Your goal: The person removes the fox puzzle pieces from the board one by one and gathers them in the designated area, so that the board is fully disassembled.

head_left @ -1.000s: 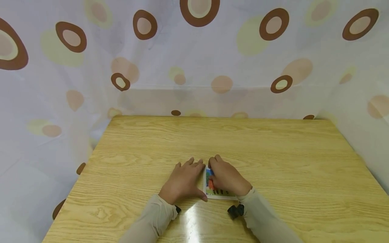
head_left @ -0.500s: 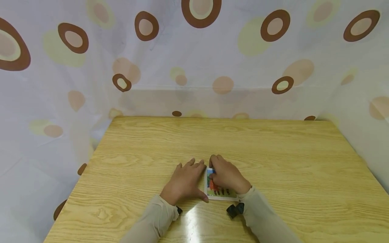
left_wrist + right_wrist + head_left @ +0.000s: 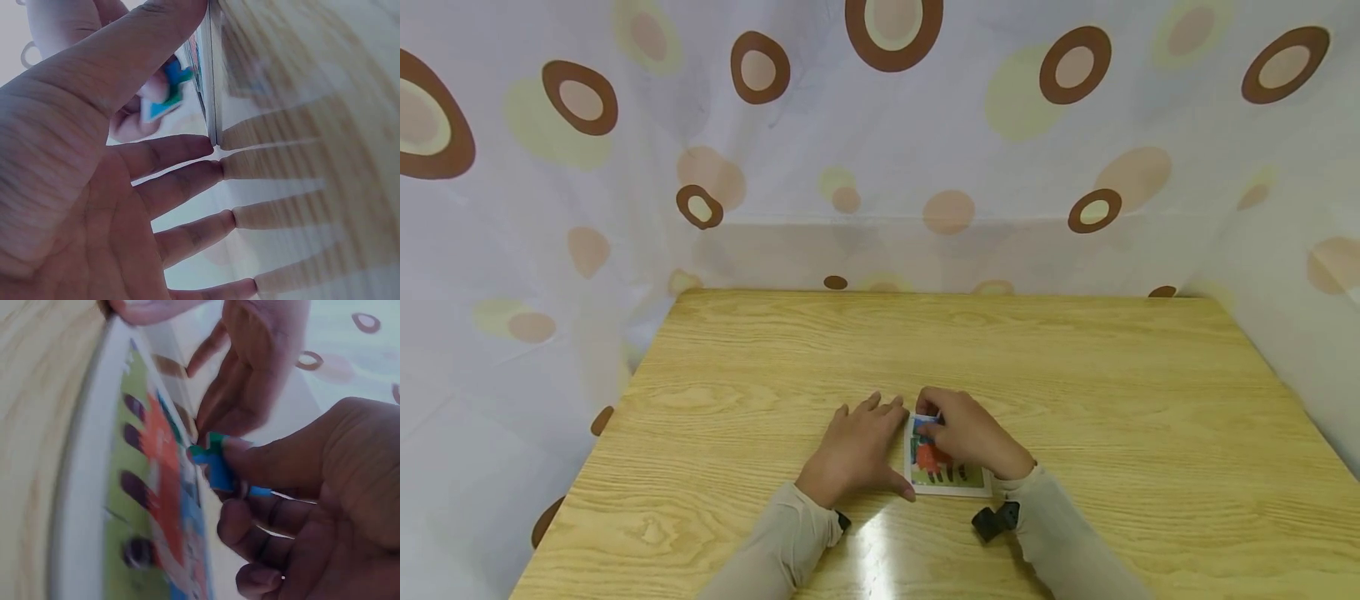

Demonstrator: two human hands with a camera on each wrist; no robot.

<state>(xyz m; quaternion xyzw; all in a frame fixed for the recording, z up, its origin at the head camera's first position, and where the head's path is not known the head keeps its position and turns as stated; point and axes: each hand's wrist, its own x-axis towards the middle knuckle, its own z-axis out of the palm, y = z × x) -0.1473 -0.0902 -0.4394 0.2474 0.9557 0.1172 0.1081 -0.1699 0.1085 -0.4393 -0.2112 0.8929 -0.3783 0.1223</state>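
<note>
A small jigsaw puzzle (image 3: 931, 460) in a white frame lies on the table; its picture has an orange-red animal with dark legs on green. My right hand (image 3: 967, 429) pinches a blue and green puzzle piece (image 3: 219, 464) between thumb and fingers, raised off the puzzle near its upper left part. The left wrist view also shows this piece (image 3: 170, 92), slightly blurred. My left hand (image 3: 856, 454) spreads along the frame's left side, fingers extended and fingertips on the table. Its thumb touches the frame near the lower left corner. The right hand hides the puzzle's upper right part.
The wooden table (image 3: 760, 350) spreads around both hands. A patterned white curtain (image 3: 887, 167) stands behind it and at both sides. A black wrist camera (image 3: 996, 522) sits under the right sleeve, close to the frame's lower right corner.
My right hand has shifted slightly right and its fingers have drawn back, so more of the picture shows. The left hand keeps its place beside the frame.
</note>
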